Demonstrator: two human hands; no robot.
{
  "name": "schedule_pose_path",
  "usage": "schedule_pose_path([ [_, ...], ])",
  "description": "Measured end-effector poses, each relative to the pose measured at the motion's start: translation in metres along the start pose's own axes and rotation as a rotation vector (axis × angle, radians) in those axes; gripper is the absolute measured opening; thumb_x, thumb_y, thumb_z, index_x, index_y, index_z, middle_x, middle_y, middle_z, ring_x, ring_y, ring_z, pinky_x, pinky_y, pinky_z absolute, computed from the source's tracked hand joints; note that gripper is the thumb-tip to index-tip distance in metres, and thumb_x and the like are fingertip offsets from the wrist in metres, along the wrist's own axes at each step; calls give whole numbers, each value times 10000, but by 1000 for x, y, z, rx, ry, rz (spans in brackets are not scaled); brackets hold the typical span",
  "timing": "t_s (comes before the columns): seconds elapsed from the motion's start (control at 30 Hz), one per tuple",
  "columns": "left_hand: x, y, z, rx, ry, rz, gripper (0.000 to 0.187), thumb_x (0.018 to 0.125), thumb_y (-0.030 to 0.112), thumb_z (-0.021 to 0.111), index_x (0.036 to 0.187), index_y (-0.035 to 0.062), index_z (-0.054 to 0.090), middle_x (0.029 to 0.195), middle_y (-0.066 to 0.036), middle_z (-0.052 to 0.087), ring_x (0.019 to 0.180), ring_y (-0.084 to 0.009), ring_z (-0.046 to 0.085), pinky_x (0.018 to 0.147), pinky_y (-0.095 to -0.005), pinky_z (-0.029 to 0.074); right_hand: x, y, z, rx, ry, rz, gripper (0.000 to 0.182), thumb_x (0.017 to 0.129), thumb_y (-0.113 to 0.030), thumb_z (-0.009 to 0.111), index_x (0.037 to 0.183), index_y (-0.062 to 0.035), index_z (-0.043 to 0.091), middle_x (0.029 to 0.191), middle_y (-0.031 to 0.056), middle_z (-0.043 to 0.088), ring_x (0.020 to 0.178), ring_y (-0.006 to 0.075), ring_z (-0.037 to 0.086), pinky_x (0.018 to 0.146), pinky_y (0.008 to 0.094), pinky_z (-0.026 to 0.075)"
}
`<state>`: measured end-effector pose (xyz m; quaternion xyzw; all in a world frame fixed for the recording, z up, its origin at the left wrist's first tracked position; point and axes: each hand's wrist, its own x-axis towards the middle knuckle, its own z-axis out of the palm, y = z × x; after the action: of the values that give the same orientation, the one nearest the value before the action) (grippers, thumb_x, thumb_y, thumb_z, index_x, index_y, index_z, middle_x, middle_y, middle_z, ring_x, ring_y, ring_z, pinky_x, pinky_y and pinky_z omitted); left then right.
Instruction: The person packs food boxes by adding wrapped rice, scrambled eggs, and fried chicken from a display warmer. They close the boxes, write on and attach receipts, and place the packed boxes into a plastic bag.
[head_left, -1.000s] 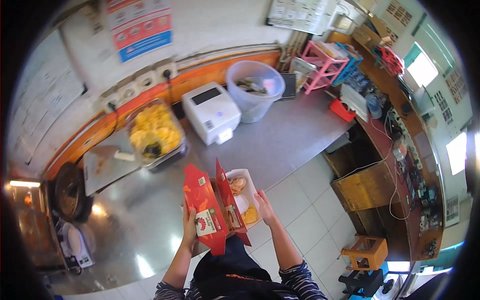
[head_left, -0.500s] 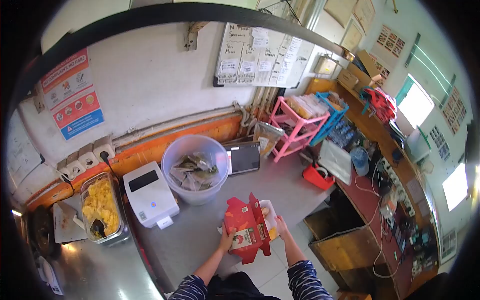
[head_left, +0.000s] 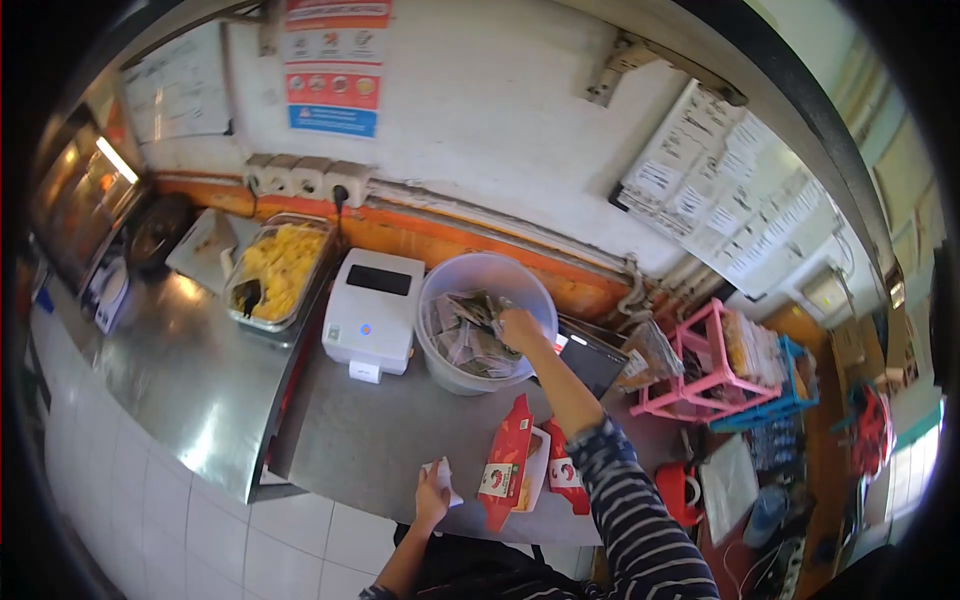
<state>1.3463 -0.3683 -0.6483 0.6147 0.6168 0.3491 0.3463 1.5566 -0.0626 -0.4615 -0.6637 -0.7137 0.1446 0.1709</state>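
My right hand (head_left: 517, 328) reaches into a translucent plastic tub (head_left: 480, 378), its fingers closed at the edge of a pile of small clear packets (head_left: 468, 325) with dark and green contents. They appear to pinch one packet, though the fingertips are partly hidden. Lower down, my left hand (head_left: 432, 497) is closed around a crumpled white paper (head_left: 446, 482). Between my arms stands an open red cardboard box (head_left: 505, 462) with a white inside. Yellowish food (head_left: 524, 494) shows within it. My right sleeve passes close to the box's right flap (head_left: 566, 478).
Left of the tub stands a white label printer (head_left: 372, 310). A clear container of yellow food (head_left: 285, 270) sits on the steel counter (head_left: 190, 340). Behind my right arm are a dark tablet (head_left: 592, 362) and a pink rack (head_left: 705, 360). A red holder (head_left: 680, 492) lies at the right.
Both hands have left the red box, which now stands on the counter. My right hand has moved into the tub; my left hand now shows white paper. The view has turned left.
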Motion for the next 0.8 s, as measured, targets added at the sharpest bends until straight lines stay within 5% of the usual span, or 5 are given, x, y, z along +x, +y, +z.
schedule_pose_path([
  [0.07,-23,16,-17,-27,28,-98,666,688,4,622,1324,34,429,1136,-244,496,1026,-419,536,881,-413,449,35,9,35,-592,-571,124,310,790,-104,586,1093,-67,636,1114,139,630,1049,314,597,872,403,494],
  [0.33,-85,-7,-43,-409,394,-258,549,729,29,610,1266,4,497,1117,-194,502,1037,-309,529,889,-363,427,47,17,44,-384,-340,260,288,817,-118,537,1065,-16,641,1209,200,565,1124,317,554,900,430,477],
  [0.43,-95,11,-74,-399,462,-319,498,751,16,588,1243,-6,513,1084,-153,509,1021,-269,527,883,-346,421,51,-2,32,-295,-309,60,257,823,-130,532,992,23,651,1069,232,623,991,321,627,803,423,528],
  [0.6,-96,7,-91,-492,559,-432,454,767,23,587,1216,-7,537,1020,-131,510,979,-234,535,872,-319,419,10,-35,23,-109,-683,274,345,743,-218,721,799,112,639,802,278,634,602,293,669,480,358,551],
  [0.8,-72,34,-90,-544,513,-298,414,798,-9,553,1211,-4,544,1064,-113,518,1015,-212,531,883,-293,415,11,-5,33,-296,-496,44,386,743,-235,738,792,131,627,788,247,644,629,298,668,511,373,557],
])
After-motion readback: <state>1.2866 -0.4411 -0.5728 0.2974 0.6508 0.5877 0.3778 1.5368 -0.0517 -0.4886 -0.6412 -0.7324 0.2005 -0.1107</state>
